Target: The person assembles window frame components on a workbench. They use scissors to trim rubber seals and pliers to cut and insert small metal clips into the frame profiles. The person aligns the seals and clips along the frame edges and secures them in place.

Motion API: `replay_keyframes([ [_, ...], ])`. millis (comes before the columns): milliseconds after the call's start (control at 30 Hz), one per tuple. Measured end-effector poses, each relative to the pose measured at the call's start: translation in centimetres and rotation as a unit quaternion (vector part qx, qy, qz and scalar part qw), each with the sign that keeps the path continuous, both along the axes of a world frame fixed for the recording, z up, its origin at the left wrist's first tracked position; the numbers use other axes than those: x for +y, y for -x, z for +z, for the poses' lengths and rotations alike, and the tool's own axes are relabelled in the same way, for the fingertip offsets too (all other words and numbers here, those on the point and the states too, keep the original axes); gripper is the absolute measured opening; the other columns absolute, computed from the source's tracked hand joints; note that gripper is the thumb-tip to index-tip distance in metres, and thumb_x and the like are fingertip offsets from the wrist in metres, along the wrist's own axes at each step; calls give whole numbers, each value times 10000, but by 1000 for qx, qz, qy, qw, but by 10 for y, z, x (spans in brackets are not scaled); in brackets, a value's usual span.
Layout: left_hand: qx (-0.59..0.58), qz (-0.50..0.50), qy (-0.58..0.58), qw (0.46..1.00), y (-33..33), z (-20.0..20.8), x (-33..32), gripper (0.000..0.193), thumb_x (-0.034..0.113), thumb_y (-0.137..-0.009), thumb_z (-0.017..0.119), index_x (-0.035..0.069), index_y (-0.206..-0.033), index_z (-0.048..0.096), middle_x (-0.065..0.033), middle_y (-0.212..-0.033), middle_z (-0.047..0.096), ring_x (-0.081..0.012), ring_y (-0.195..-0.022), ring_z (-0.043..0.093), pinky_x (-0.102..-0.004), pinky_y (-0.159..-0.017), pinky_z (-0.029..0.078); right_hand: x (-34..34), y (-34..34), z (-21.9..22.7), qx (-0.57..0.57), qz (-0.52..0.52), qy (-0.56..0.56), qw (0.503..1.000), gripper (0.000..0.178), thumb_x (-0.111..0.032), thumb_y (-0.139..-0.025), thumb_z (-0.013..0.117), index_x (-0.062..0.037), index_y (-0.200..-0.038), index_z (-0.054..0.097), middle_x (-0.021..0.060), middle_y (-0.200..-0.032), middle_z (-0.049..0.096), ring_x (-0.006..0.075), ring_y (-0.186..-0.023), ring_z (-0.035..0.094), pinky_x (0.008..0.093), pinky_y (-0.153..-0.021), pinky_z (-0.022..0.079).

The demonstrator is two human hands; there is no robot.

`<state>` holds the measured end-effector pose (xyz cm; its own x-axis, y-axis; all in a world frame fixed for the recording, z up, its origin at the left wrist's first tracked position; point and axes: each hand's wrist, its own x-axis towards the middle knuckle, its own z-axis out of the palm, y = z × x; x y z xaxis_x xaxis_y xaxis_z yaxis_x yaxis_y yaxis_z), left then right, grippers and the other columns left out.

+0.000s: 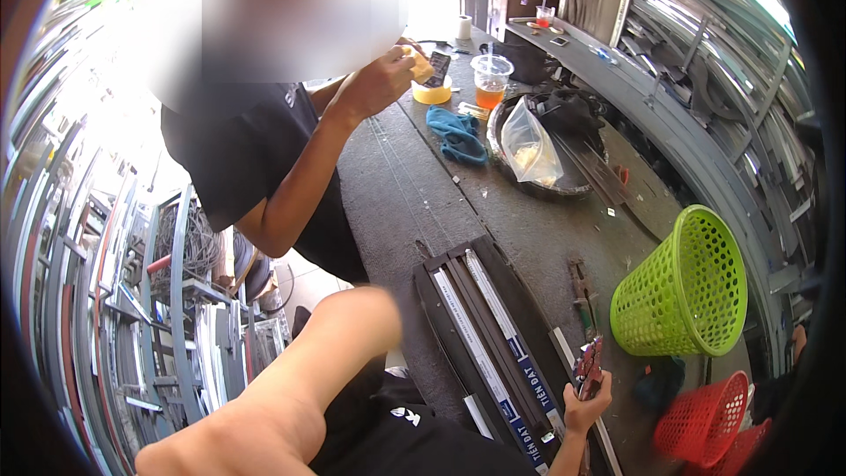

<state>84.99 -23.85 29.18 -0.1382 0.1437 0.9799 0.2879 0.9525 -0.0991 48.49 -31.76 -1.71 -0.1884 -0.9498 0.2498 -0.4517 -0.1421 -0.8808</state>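
Observation:
My right hand (589, 405) is closed round a slim, dark reddish phone (589, 363) with a bright, patterned face, held over the table at the lower right. A pair of pliers (580, 291) lies just beyond it. Left of that hand, long metal profiles (480, 348) with white and blue labels rest on a dark padded piece (432, 300). My left arm is bent sharply, its blurred elbow pointing forward. My left hand (233, 436) is close at the lower left; its fingers are cut off or hidden.
Across the table (388, 185), a co-worker's hand (374, 84) holds a dark phone and something tan. Nearby are a drink cup (490, 84), blue cloth (456, 134) and round tray (577, 189) with a plastic bag. Green (643, 300) and red (696, 427) baskets stand right; metal stock lines both sides.

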Motion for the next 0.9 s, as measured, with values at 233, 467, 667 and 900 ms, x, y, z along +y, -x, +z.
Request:
replay_keyframes([
  [233,2,20,-12,1000,3,19,-15,254,300,-1013,547,77,-1124,602,-15,-617,581,-133,-473,527,-274,-539,474,1,-1,6,26,10,28,999,349,-34,-623,755,-32,-907,552,3,-740,507,104,-661,470,270,-600,403],
  [467,174,128,-155,964,6,-47,-51,380,349,-1024,527,35,-1218,622,-28,-649,581,-146,-489,533,-294,-570,482,2,3,2,9,23,29,999,387,-50,-625,781,-27,-942,560,21,-768,556,99,-696,506,271,-636,426],
  [667,-307,475,-160,809,14,-227,-101,423,288,-921,713,174,-1323,651,-56,-945,669,-269,-869,627,-387,-815,516,5,4,-3,8,11,81,997,458,-80,-647,762,-49,-1029,512,29,-880,485,145,-787,484,289,-735,420],
  [900,-155,363,-711,582,2,-293,-13,180,227,-925,727,47,-919,740,-81,-833,721,-171,-722,668,-316,-646,526,-3,10,-17,51,2,196,979,542,-267,-687,785,-65,-1070,458,75,-952,404,217,-830,428,343,-757,368],
])
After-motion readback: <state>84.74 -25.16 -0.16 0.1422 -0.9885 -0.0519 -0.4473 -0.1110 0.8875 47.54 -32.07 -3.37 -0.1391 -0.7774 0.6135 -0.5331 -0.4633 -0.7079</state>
